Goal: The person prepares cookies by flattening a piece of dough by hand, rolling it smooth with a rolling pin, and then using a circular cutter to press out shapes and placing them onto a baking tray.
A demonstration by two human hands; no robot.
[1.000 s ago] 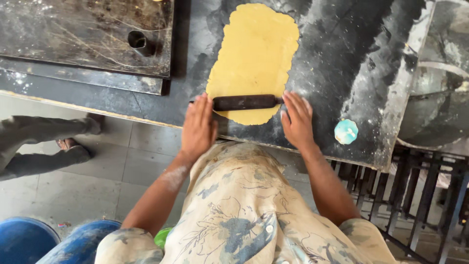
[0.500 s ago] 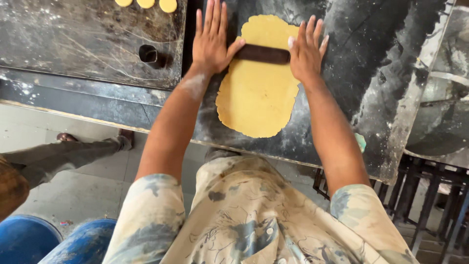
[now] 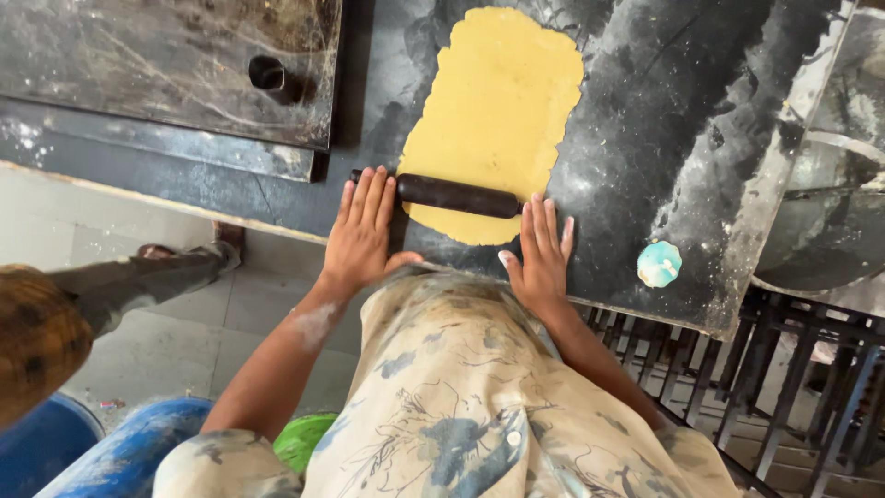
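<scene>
A long sheet of yellow dough (image 3: 498, 101) lies flat on a dark floured worktop (image 3: 664, 138). A dark rolling pin (image 3: 456, 195) rests across the dough's near end. My left hand (image 3: 361, 231) lies flat with spread fingers on the pin's left end. On the pin's right end my right hand (image 3: 539, 254) presses, palm down and fingers apart. Both hands sit close to the worktop's near edge, just in front of my patterned apron.
A small pale blue-green round object (image 3: 659, 264) sits on the worktop to the right of my right hand. A dark cylinder cutter (image 3: 270, 76) stands on a metal tray (image 3: 166, 65) at the left. Another person's leg (image 3: 138, 277) stands on the floor; blue barrels (image 3: 111, 452) lie below.
The pin and both hands have rolled back from the dough's far end to its near end. The dough sheet looks longer than a second ago.
</scene>
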